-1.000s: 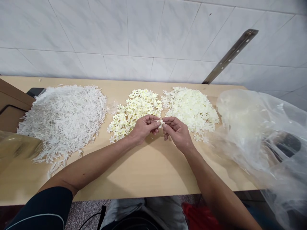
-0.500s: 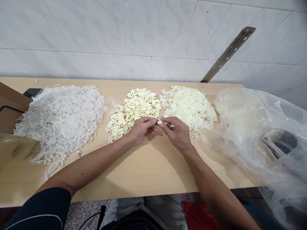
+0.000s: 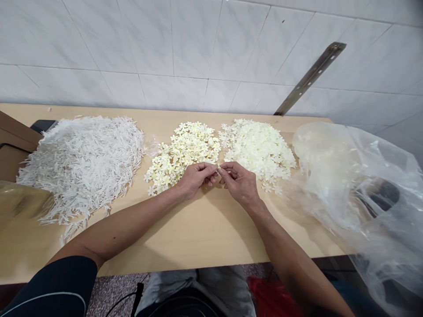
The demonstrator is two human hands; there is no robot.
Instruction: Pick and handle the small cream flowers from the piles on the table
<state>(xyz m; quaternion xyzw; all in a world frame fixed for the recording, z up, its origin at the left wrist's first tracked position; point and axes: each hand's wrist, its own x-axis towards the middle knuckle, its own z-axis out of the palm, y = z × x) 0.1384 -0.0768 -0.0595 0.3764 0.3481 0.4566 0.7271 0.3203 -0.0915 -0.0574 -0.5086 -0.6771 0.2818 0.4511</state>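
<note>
My left hand and my right hand meet fingertip to fingertip above the front of the middle pile. Both are closed in a pinch on a small white artificial flower, mostly covered by the fingers. Just behind my left hand lies a heap of small yellow-centred flowers. Beyond my right hand is a larger heap of pale cream flower pieces. A big mound of thin white stem-like strands spreads out at the left.
A large clear plastic bag covers the table's right end. A metal strip leans on the tiled wall. At the far left are a dark flat object, a brown box-like edge and yellowish clear wrapping.
The right hand has closed in slightly toward the left, and the small white flower between the fingertips is more hidden. The camera view has shifted a little.
</note>
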